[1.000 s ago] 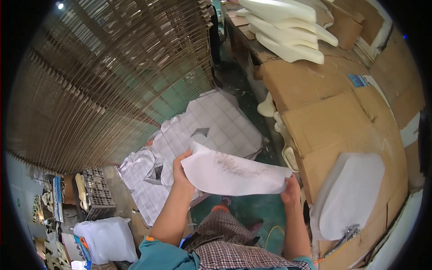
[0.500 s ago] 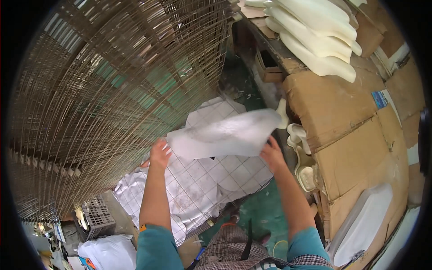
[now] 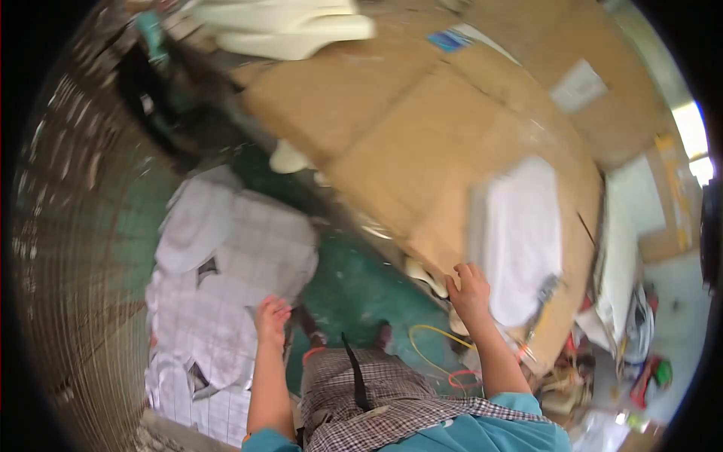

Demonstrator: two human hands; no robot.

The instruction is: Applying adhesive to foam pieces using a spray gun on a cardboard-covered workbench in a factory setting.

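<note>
My left hand (image 3: 273, 322) hangs in the air beside a low wire rack covered with white flat shaped sheets (image 3: 203, 294). Its fingers are loosely bent and apart, with nothing in them. Over the near edge of the cardboard-covered table (image 3: 399, 158) is my right hand (image 3: 471, 292), thumb and fingers apart and also holding nothing. Just beyond it lies a stack of long white sheets (image 3: 520, 241) with rounded ends, blurred by motion. A tool with a dark head (image 3: 544, 290) rests at the stack's right side, too blurred to name.
Tall wire racks (image 3: 68, 248) stand along the left. Cream moulded pieces (image 3: 279, 26) are piled at the table's far end; more sit below its edge. A yellow hose (image 3: 433, 331) curves over the green floor (image 3: 350, 279). Mixed clutter (image 3: 568, 392) fills the lower right.
The white sheet that both hands held is out of them, over the low rack. My view has swung right toward the table, and my right hand has come near the white stack.
</note>
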